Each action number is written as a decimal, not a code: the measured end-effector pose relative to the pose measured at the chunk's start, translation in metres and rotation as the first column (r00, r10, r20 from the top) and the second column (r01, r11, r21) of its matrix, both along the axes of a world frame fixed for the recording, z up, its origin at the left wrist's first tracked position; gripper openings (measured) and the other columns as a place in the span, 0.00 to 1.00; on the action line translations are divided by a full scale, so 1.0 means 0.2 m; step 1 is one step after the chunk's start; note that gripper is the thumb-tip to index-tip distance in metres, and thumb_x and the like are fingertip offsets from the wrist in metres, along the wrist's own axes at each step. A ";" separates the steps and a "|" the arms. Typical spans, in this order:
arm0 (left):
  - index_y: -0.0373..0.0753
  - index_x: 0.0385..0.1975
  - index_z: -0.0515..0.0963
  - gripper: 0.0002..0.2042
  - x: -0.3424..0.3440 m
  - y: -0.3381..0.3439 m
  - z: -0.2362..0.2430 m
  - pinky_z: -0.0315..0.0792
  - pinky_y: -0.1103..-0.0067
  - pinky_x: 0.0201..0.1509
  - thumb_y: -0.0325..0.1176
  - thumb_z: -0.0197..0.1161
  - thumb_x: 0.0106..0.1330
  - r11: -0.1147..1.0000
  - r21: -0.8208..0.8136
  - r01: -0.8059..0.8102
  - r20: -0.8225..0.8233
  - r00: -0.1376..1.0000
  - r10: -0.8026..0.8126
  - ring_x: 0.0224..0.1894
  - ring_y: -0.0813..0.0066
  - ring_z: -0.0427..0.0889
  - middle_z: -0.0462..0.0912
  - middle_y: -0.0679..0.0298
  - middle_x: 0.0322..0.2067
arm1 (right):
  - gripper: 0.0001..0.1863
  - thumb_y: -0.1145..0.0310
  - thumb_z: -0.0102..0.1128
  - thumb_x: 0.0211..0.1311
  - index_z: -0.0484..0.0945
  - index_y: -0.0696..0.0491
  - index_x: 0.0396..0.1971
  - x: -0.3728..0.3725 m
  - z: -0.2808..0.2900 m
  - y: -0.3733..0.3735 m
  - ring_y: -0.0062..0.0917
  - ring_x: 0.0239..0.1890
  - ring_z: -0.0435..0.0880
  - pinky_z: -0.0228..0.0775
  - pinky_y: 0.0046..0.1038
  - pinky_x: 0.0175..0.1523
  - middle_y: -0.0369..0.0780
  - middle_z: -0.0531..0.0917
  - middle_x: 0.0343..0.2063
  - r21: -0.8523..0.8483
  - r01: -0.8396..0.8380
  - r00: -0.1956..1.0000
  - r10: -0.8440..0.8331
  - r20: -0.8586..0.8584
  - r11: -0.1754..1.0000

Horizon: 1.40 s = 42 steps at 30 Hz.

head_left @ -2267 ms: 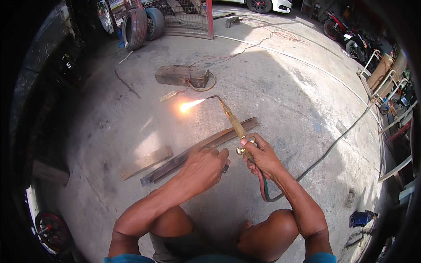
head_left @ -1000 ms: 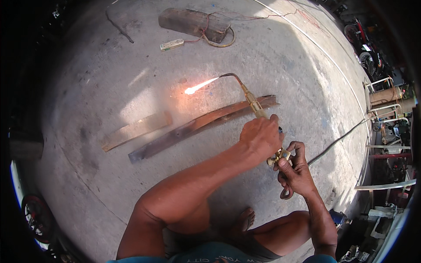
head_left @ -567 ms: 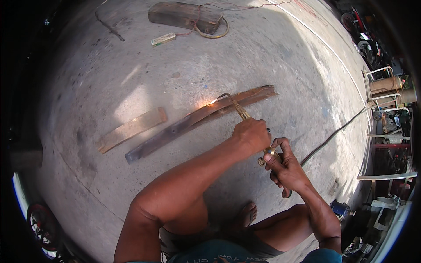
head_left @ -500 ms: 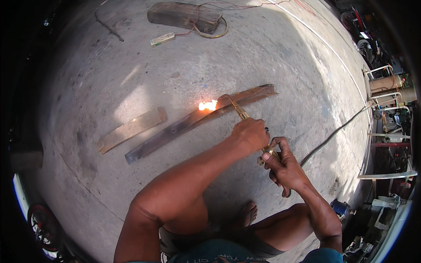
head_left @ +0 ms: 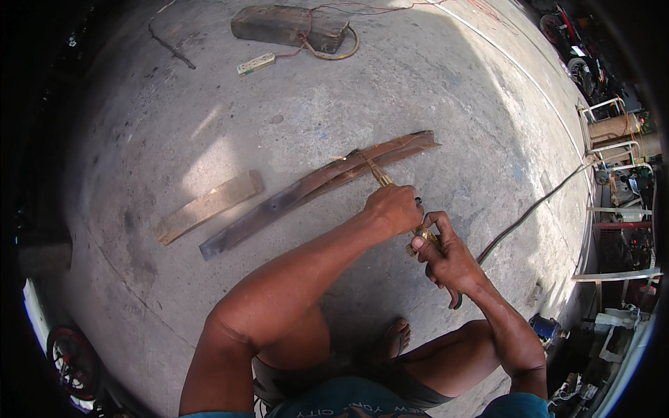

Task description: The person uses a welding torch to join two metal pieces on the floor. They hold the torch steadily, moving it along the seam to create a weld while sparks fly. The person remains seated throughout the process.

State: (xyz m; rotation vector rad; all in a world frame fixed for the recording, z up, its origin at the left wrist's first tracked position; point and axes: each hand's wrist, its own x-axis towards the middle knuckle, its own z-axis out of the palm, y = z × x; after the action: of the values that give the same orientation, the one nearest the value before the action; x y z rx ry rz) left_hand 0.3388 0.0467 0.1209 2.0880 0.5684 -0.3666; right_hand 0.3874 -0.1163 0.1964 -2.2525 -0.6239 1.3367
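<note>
A brass cutting torch points at a long rusty steel bar lying on the concrete floor. My left hand grips the torch's tube just behind the bar. My right hand holds the torch's brass valve body, fingers on the knobs. The torch tip rests over the bar's upper edge, and no flame shows. A dark hose trails off to the right from the torch.
A shorter flat steel piece lies left of the bar. A wooden block with wires and a white power strip sit at the far edge. Metal frames and clutter crowd the right side. A wheel stands lower left.
The bright flame seen earlier at the torch tip is gone. The torch came down onto the bar and both hands shifted closer to it.
</note>
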 end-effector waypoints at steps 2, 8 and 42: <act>0.32 0.46 0.84 0.18 0.00 0.00 0.01 0.80 0.61 0.56 0.41 0.60 0.66 1.000 -0.006 0.004 -0.009 1.000 -0.004 0.51 0.47 0.86 0.87 0.44 0.45 | 0.21 0.55 0.57 0.77 0.60 0.45 0.59 0.00 0.00 0.00 0.21 0.16 0.74 0.67 0.30 0.22 0.36 0.76 0.20 0.001 0.000 1.000 0.000 0.002 1.000; 0.32 0.47 0.84 0.19 0.00 0.00 0.01 0.80 0.61 0.55 0.41 0.60 0.66 1.000 0.006 0.009 -0.006 1.000 -0.009 0.50 0.47 0.87 0.87 0.43 0.45 | 0.20 0.56 0.57 0.77 0.61 0.46 0.58 -0.01 0.01 0.00 0.21 0.16 0.74 0.67 0.29 0.21 0.36 0.76 0.20 0.018 0.019 1.000 -0.019 -0.006 1.000; 0.30 0.42 0.82 0.18 -0.04 -0.01 -0.03 0.79 0.59 0.49 0.42 0.60 0.66 0.999 0.039 0.028 0.059 0.998 -0.030 0.41 0.46 0.88 0.87 0.43 0.36 | 0.20 0.55 0.56 0.78 0.59 0.46 0.57 -0.05 -0.02 -0.01 0.21 0.15 0.74 0.67 0.31 0.23 0.37 0.77 0.18 0.005 -0.017 0.999 0.017 0.032 1.000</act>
State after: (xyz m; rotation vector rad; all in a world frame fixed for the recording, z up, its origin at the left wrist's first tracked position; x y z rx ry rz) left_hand 0.3317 0.0442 0.1153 2.1386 0.5141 -0.3113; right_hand 0.3772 -0.1185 0.1928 -2.2734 -0.6584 1.3084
